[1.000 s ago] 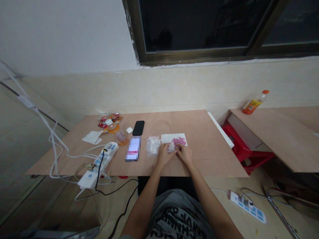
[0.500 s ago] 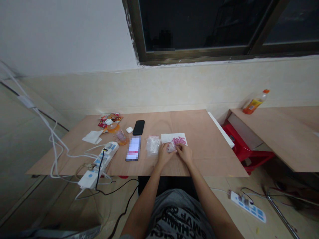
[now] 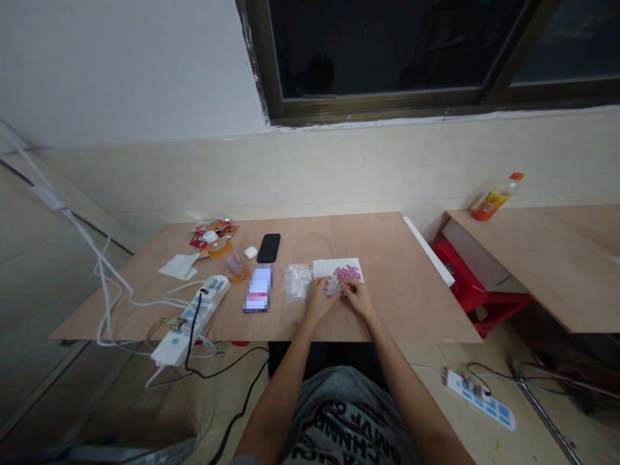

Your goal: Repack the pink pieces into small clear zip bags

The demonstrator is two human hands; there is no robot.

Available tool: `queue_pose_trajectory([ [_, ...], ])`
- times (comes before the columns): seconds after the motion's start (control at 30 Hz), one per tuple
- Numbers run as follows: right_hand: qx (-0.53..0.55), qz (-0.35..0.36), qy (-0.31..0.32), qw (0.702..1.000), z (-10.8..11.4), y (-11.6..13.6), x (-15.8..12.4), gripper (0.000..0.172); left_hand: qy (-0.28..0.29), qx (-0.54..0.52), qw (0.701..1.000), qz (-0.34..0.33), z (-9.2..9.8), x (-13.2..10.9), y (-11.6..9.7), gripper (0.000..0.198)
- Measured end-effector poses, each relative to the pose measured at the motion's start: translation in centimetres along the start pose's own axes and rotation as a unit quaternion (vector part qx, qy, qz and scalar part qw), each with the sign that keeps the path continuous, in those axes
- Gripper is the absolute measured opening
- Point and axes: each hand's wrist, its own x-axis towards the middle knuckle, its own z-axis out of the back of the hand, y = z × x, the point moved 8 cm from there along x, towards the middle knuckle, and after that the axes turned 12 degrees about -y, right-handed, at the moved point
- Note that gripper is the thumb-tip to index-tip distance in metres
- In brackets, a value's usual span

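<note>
Holding a small whitish object (image 3: 332, 285) in our left hand (image 3: 317, 300), we reach over a plywood surface (image 3: 392, 303). The object is too small to make out, and it sits at the near edge of a white sheet (image 3: 325, 269) with pink pieces (image 3: 349, 274) heaped on it. Our left fingers (image 3: 323, 283) are closed around the object. Our right hand (image 3: 357, 298) is just beside it, its fingers (image 3: 345, 290) bunched and right by the pink pieces; we cannot tell whether they grip anything.

A clear plastic bag (image 3: 297, 283) lies just left of the sheet. Farther left are a phone with a blurred screen (image 3: 258, 289), a black phone (image 3: 268, 248), a white earbud case (image 3: 250, 252), an orange cup (image 3: 235, 268) and a white power strip (image 3: 203, 303). Snack wrappers (image 3: 213, 229) lie at the far left edge. Off to the right, an orange-capped bottle (image 3: 494, 200) stands on a separate wooden shelf (image 3: 542, 258).
</note>
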Motion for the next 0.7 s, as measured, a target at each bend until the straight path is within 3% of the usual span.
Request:
queue_pose_trajectory([
  [0.17, -0.047, -0.018, -0.053, 0.997, 1.3, 0.2, -0.2, 0.041, -0.009, 0.003, 1.0, -0.009, 0.1, 0.0, 0.0, 0.045],
  [0.37, -0.153, -0.079, -0.152, 0.973, 4.9, -0.7, -0.3, 0.043, -0.006, -0.003, 1.0, -0.008, 0.2, 0.0, -0.1, 0.049],
  [0.5, -0.243, -0.099, -0.141, 0.955, 6.5, -1.1, -0.5, 0.037, -0.015, -0.004, 1.0, -0.002, 0.4, 0.0, -0.2, 0.05],
  [0.7, -0.293, -0.109, -0.116, 0.943, 6.4, -1.3, -0.7, 0.04, -0.019, -0.01, 1.0, 0.002, 0.5, 0.0, -0.4, 0.049],
])
